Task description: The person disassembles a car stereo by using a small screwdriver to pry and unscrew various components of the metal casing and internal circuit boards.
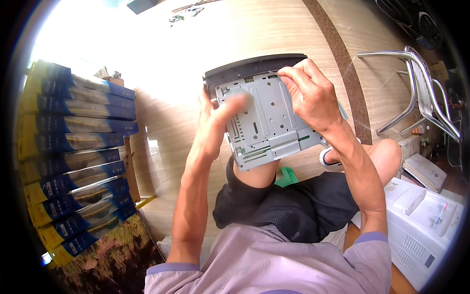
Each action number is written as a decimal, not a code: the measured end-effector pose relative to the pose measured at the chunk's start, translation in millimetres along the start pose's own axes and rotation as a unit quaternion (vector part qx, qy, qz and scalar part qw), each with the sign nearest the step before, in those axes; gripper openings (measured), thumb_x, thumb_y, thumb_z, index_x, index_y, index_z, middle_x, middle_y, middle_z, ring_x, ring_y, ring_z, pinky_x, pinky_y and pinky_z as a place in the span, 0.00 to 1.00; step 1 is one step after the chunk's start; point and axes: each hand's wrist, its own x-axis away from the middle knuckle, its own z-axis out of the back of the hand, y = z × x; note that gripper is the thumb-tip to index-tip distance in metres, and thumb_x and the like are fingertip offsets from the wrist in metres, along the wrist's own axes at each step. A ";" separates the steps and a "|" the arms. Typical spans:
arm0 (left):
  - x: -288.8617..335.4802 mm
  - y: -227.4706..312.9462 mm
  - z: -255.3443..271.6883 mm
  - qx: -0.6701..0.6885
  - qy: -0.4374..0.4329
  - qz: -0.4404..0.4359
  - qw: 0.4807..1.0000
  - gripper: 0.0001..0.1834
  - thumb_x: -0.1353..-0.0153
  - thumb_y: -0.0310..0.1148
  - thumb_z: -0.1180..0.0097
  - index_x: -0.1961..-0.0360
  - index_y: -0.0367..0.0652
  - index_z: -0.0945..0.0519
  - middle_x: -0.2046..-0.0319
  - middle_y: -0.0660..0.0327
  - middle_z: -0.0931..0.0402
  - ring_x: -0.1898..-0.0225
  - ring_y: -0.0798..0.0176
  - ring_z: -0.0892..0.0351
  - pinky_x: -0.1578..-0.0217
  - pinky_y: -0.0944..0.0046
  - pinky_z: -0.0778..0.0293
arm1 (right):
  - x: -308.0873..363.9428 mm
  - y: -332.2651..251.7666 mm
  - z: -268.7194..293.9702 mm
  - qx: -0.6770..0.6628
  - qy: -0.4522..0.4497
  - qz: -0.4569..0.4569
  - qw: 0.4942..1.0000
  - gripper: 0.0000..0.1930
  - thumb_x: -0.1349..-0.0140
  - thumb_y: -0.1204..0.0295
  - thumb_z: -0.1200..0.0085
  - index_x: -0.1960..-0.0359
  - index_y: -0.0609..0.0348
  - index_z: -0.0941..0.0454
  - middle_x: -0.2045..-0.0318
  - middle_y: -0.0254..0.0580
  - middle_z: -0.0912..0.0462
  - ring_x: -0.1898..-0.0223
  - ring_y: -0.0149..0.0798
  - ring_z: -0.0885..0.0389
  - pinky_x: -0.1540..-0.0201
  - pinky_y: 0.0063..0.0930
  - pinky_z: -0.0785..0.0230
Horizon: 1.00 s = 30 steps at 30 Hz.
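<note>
Held above my lap is a flat electronic unit (265,115) with a grey metal casing full of holes and slots. A dark, slightly curved front panel (247,68) runs along its far edge. My left hand (215,115) grips the unit's left side, fingers behind it and the blurred thumb over the metal face. Near the right end of the dark panel, my right hand (311,93) is closed, its thumb and fingertips pinched at the seam between panel and casing. A thin, pale sliver shows by those fingertips; I cannot tell what it is.
On the left rises a stack of blue and yellow boxes (78,161). A metal chair (416,88) stands at the right, above a white printer-like machine (423,225). Something green and plastic (288,176) shows between my legs. Small loose parts (186,14) lie on the floor ahead.
</note>
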 end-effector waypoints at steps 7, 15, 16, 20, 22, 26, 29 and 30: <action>-3.1 -0.9 -0.3 0.039 0.002 0.001 0.999 0.51 0.44 0.46 0.33 0.28 0.34 0.47 0.41 0.43 0.30 0.40 0.51 0.25 0.39 0.52 0.28 | 1.0 3.9 -0.1 0.010 0.001 0.014 1.000 0.05 0.38 0.78 0.37 0.61 0.56 0.16 0.67 0.36 0.21 0.67 0.40 0.15 0.69 0.33 0.20; -5.5 -2.6 -1.7 0.029 0.013 -0.010 0.999 0.52 0.44 0.47 0.32 0.28 0.31 0.48 0.41 0.42 0.29 0.41 0.51 0.24 0.40 0.53 0.27 | -1.5 1.7 3.0 -0.007 -0.039 -0.031 0.999 0.04 0.35 0.74 0.38 0.60 0.57 0.16 0.65 0.39 0.19 0.65 0.45 0.14 0.62 0.36 0.20; -4.8 0.0 -2.4 0.024 0.014 0.004 1.000 0.53 0.44 0.47 0.32 0.28 0.31 0.47 0.41 0.41 0.29 0.41 0.50 0.24 0.40 0.53 0.27 | -0.9 2.0 3.2 -0.006 -0.037 -0.030 0.999 0.04 0.36 0.74 0.38 0.60 0.57 0.16 0.65 0.39 0.19 0.65 0.45 0.14 0.62 0.36 0.20; -4.7 0.5 -3.9 0.017 0.016 -0.006 1.000 0.52 0.45 0.46 0.31 0.29 0.29 0.46 0.42 0.39 0.29 0.42 0.50 0.23 0.41 0.55 0.27 | -4.1 -5.4 -1.0 -0.005 -0.023 0.008 1.000 0.04 0.37 0.75 0.38 0.61 0.58 0.16 0.67 0.39 0.19 0.64 0.43 0.15 0.62 0.35 0.20; -7.1 -1.8 -6.3 0.020 0.014 -0.002 1.000 0.52 0.45 0.45 0.30 0.29 0.29 0.46 0.43 0.40 0.28 0.42 0.50 0.23 0.41 0.55 0.26 | -6.1 -9.8 -4.0 0.015 -0.014 0.006 1.000 0.05 0.37 0.76 0.38 0.61 0.58 0.16 0.67 0.39 0.19 0.64 0.43 0.16 0.62 0.35 0.20; -7.6 -5.5 -6.6 0.020 0.020 -0.012 1.000 0.52 0.44 0.44 0.31 0.29 0.28 0.47 0.44 0.41 0.27 0.44 0.51 0.22 0.42 0.55 0.26 | -3.7 -15.5 -4.3 -0.002 -0.028 0.016 0.999 0.06 0.38 0.76 0.38 0.60 0.58 0.15 0.68 0.38 0.20 0.64 0.42 0.17 0.63 0.35 0.20; -6.5 2.3 -6.9 0.022 0.012 -0.007 1.000 0.52 0.44 0.43 0.31 0.29 0.28 0.47 0.45 0.41 0.27 0.44 0.51 0.22 0.42 0.56 0.26 | -4.0 -17.3 -3.5 0.007 -0.023 0.029 0.999 0.08 0.40 0.78 0.38 0.58 0.58 0.14 0.68 0.38 0.20 0.64 0.42 0.16 0.63 0.34 0.19; -5.8 1.0 -6.9 0.022 0.013 -0.005 1.000 0.52 0.44 0.43 0.31 0.29 0.28 0.47 0.45 0.41 0.27 0.44 0.51 0.22 0.42 0.56 0.26 | -3.3 -17.8 -3.6 0.006 -0.025 0.029 0.999 0.08 0.40 0.78 0.38 0.58 0.58 0.14 0.68 0.38 0.20 0.64 0.42 0.16 0.63 0.34 0.19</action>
